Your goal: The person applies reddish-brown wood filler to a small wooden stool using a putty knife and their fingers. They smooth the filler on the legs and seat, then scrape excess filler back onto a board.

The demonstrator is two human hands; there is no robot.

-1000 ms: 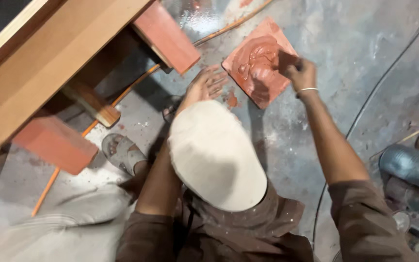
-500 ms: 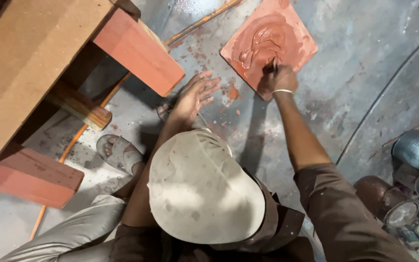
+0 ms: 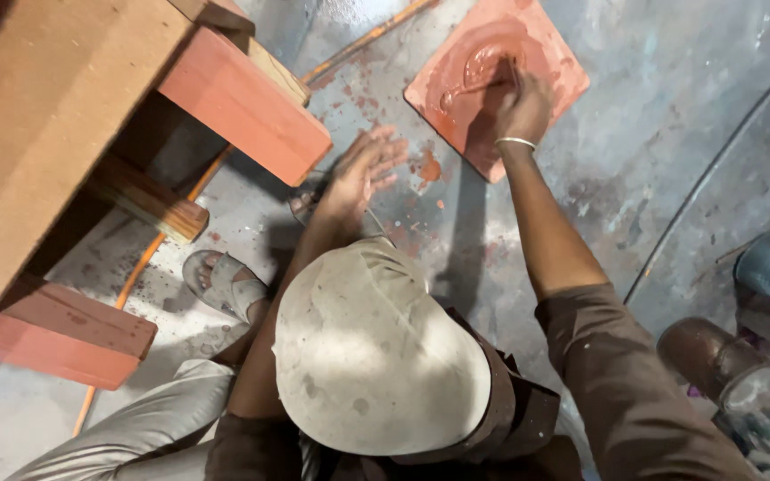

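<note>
Paint-stained grey concrete floor (image 3: 670, 134) (red-spattered), low wooden bench (image 3: 37, 116) on bricks

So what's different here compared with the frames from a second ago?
The right hand, holding a thin tool, has worked across the reddish clay slab, from its right edge toward the raised relief in the middle. The view itself has shifted, so everything sits differently in frame. The left hand stays spread flat on the grey floor beside the slab, and the brick stays put.
</note>
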